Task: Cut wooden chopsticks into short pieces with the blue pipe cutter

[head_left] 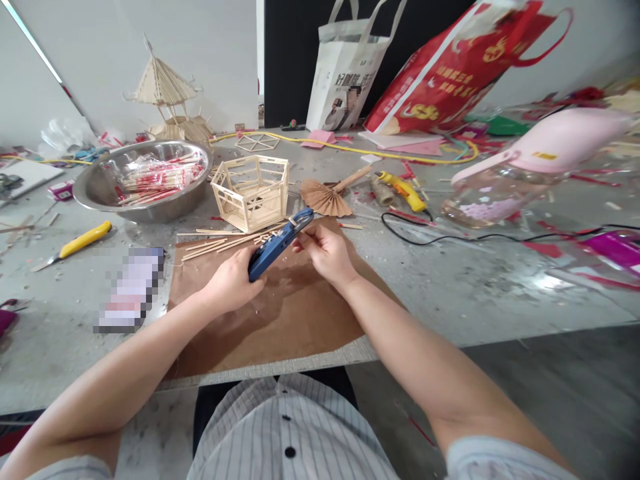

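My left hand (233, 283) is closed around the handle of a blue hand cutter (280, 247), which slants up to the right. At its far end, my right hand (325, 250) has its fingers pinched together; what they hold is hidden. Both hands are over a brown sheet (280, 327). Thin wooden sticks (210, 245) and short cut pieces lie just behind the cutter. Beyond them stands a hexagonal frame of sticks (250, 195), with a folded brown paper fan (327, 195) to its right.
A steel bowl (150, 212) holds wrapped sticks. Left of the sheet lie a yellow craft knife (85, 240) and a phone (131, 290). A yellow glue gun (404, 192), its black cord and a pink-lidded bottle (540, 143) are on the right. A stick pagoda (163, 87) stands behind.
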